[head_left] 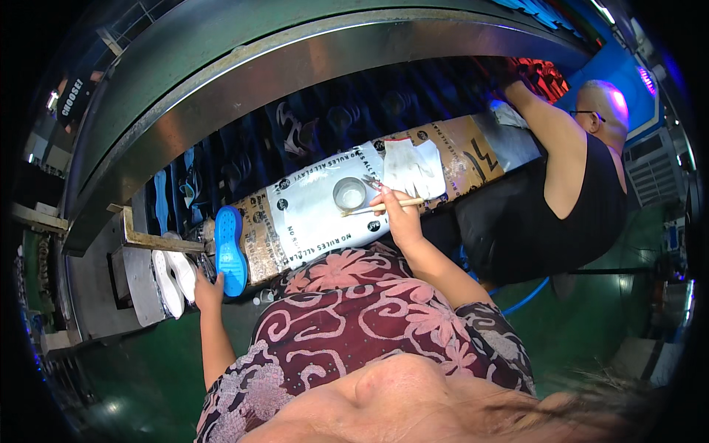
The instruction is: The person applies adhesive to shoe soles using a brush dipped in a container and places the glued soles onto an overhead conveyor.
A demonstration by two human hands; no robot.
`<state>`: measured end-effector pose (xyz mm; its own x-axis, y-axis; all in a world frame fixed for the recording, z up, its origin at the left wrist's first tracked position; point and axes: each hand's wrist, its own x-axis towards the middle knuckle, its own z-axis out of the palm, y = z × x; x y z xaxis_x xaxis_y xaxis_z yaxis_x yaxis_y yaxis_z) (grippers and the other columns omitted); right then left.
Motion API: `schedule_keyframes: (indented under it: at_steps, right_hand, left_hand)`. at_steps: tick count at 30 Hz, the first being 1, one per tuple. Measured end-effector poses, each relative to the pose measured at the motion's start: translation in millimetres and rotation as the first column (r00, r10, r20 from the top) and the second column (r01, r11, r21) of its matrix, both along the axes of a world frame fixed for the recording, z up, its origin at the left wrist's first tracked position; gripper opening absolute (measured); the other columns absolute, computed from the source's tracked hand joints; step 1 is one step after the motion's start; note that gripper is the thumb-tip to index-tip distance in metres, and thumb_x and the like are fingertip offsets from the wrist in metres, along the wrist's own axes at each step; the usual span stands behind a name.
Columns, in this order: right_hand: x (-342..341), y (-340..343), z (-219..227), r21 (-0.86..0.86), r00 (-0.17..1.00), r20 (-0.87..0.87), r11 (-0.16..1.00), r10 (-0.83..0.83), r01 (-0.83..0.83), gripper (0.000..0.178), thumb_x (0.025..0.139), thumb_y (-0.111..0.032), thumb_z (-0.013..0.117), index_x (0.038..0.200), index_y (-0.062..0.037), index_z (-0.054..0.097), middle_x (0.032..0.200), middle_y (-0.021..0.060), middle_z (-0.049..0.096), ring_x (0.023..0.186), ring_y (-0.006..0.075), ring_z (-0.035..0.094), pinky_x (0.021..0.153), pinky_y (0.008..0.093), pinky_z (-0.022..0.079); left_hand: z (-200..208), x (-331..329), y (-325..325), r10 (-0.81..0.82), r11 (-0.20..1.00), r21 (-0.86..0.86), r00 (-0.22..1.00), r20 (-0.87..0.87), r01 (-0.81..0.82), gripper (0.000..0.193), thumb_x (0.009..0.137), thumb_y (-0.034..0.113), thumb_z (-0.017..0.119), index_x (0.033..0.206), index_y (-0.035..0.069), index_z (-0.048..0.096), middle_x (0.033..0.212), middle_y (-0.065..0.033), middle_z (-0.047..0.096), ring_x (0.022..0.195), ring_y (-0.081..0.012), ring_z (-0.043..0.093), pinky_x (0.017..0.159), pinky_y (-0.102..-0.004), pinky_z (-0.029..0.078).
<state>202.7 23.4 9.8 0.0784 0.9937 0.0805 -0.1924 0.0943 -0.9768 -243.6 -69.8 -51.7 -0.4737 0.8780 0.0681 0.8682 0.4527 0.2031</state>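
Observation:
My right hand (399,221) is closed around a brush (402,203) with a pale wooden handle. Its tip points left, just below a round grey metal bowl (349,193) with pale content. A small red-handled tool (374,182), perhaps snips, lies by my fingertips. At the left, my left hand (209,289) has its thumb and forefinger spread apart, between a blue shoe sole (230,255) and a pair of white soles (168,284). The thumb is at the blue sole's edge; the other fingertips are partly hidden.
White work gloves (412,168) lie on the board (310,244) covered in printed paper and tape. A long metal beam (221,88) curves over a dark conveyor carrying shoe parts. A metal bracket (162,241) juts out near my left hand. At the right, a co-worker (583,148) reaches into red light.

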Motion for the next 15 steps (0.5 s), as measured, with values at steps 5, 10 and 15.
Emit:
schedule_keyframes:
  at_steps: [5,10,15]
  right_hand:
    - [-4.6,3.6,0.5,0.019,0.998,0.057,1.0,0.023,-0.025,0.037,0.091,-0.026,0.046,0.07,0.0009,0.06,0.064,0.0046,0.056,0.059,0.0102,0.051,0.057,0.0228,0.041]
    - [-0.4,-2.7,1.1,-0.01,0.99,0.138,1.0,0.01,-0.008,0.038,0.093,-0.025,0.043,0.072,0.0016,0.061,0.064,0.0048,0.057,0.059,0.0095,0.05,0.057,0.022,0.041]
    - [-0.6,-3.2,-1.0,-0.051,0.996,0.08,0.998,0.027,-0.023,0.037,0.092,-0.025,0.045,0.074,0.0032,0.059,0.065,0.007,0.055,0.06,0.0117,0.05,0.06,0.0231,0.039]
  left_hand:
    - [-43.9,-16.7,-9.2,-0.114,0.993,0.02,0.962,0.25,0.113,0.064,0.074,0.026,0.065,0.126,0.001,0.036,0.075,-0.0123,0.061,0.066,-0.0307,0.059,0.063,-0.0392,0.047]
    - [-15.2,14.4,25.0,0.042,0.999,-0.034,0.512,0.858,-0.026,0.056,0.074,0.027,0.066,0.117,-0.003,0.045,0.075,-0.008,0.059,0.064,-0.0224,0.057,0.057,-0.034,0.047]
    - [-48.6,30.3,29.3,-0.009,1.0,-0.011,0.959,0.283,0.013,0.058,0.069,0.03,0.07,0.111,-0.003,0.047,0.087,-0.0232,0.061,0.08,-0.0349,0.06,0.073,-0.0421,0.046]
